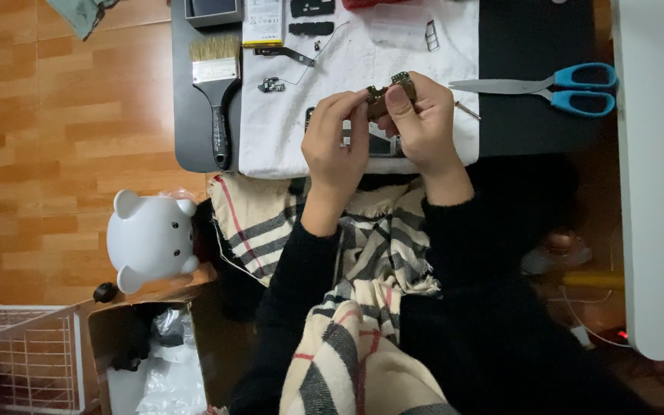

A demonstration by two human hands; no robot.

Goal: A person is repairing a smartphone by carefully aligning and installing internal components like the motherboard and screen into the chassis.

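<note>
My left hand (pixel 336 138) and my right hand (pixel 423 123) meet above the near edge of a white cloth (pixel 286 131) on a small black table (pixel 536 115). Both pinch a small dark part with metal bits (pixel 388 87), held between the fingertips. Under my hands lies a dark flat device (pixel 382 144), mostly hidden. Small loose parts (pixel 270 84) lie on the cloth to the left of my hands.
A paintbrush with a black handle (pixel 218 92) lies at the table's left side. Blue-handled scissors (pixel 555 86) lie at the right. A white bear-shaped object (pixel 151 238) stands on the wooden floor. A checked scarf (pixel 347 261) covers my lap. An open cardboard box (pixel 155 353) sits lower left.
</note>
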